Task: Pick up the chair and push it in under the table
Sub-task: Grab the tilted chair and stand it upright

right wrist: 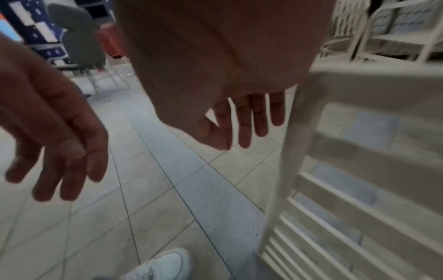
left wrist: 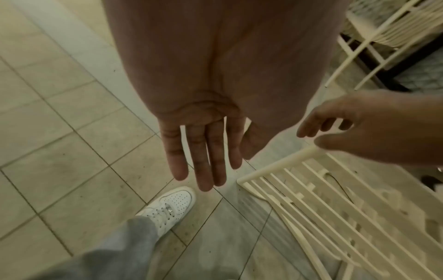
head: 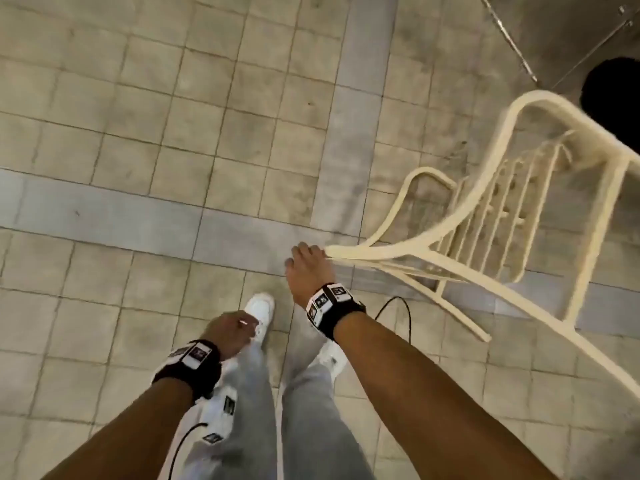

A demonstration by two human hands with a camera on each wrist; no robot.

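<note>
A cream slatted chair (head: 429, 244) lies tipped on the tiled floor to my right, its legs pointing away. My right hand (head: 308, 268) is at the corner of the chair's back rail with its fingers out straight. In the right wrist view, the fingers (right wrist: 249, 121) sit just left of the chair's rail (right wrist: 282, 151) and do not curl round it. In the left wrist view, the right hand's thumb (left wrist: 321, 144) lies against the chair's rail (left wrist: 282, 163). My left hand (head: 228, 332) hangs open above my legs and holds nothing. A grey surface with a metal edge (head: 512, 39), possibly the table, is at the far right.
Other cream chairs (left wrist: 383, 28) stand beyond the fallen one, and a grey chair (right wrist: 79, 37) stands farther off. My white shoes (head: 259, 313) are on the tiles beside the chair back. A black cable (head: 398, 303) hangs by my right wrist. Open tiled floor (head: 138, 133) lies to the left.
</note>
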